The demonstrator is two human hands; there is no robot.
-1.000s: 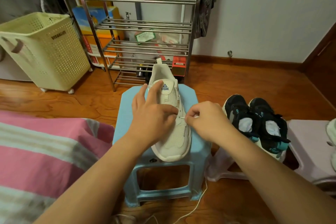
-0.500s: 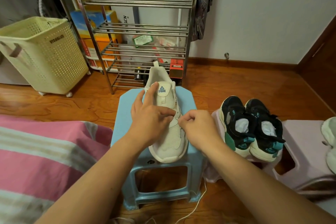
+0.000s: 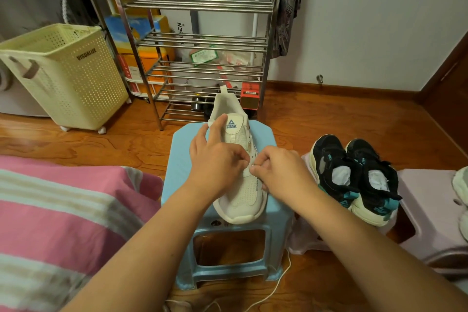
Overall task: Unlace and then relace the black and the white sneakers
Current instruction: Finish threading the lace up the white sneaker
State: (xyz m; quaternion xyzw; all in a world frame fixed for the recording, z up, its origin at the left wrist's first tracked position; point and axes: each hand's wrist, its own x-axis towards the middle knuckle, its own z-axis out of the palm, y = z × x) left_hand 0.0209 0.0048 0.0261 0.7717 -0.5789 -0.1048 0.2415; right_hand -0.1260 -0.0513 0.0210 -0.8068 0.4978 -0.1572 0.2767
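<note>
A white sneaker (image 3: 243, 200) lies on a light blue stool (image 3: 182, 159), toe toward me. My left hand (image 3: 215, 162) rests on its tongue, index finger stretched toward the logo, thumb pressing by the right row of eyelets. My right hand (image 3: 276, 172) pinches the tip of the white lace (image 3: 276, 284) at an eyelet on the shoe's right side. The lace's loose length hangs down to the floor in front of the stool. Two black sneakers (image 3: 354, 175) with teal trim stand side by side on a pale pink stool (image 3: 430, 213) to the right.
A metal shoe rack (image 3: 202, 58) stands behind the blue stool, a cream laundry basket (image 3: 65, 76) to its left. A pink striped blanket (image 3: 63, 223) covers the lower left. Another white shoe (image 3: 461, 192) shows at the right edge. Wooden floor lies around.
The view has tilted slightly, so everything sits a little lower left. My right hand has shifted a little closer to the eyelets; my left hand stays on the tongue.
</note>
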